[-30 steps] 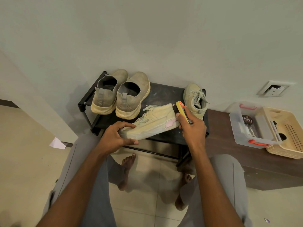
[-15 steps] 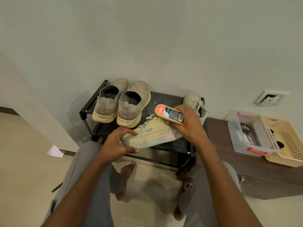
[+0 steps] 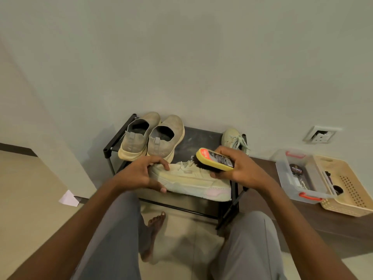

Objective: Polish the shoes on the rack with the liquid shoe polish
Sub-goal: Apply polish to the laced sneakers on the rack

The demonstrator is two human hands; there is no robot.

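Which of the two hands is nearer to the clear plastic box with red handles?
Right. The right hand, holding the yellow brush over the sneaker, is closer to the clear plastic box. The left hand grips the sneaker's toe, farther away.

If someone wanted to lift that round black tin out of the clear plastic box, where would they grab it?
Probably from straight above, pinching opposite sides of the round black tin's rim. It appears to lie flat, lid up, low in the clear plastic box, whose walls block any sideways approach.
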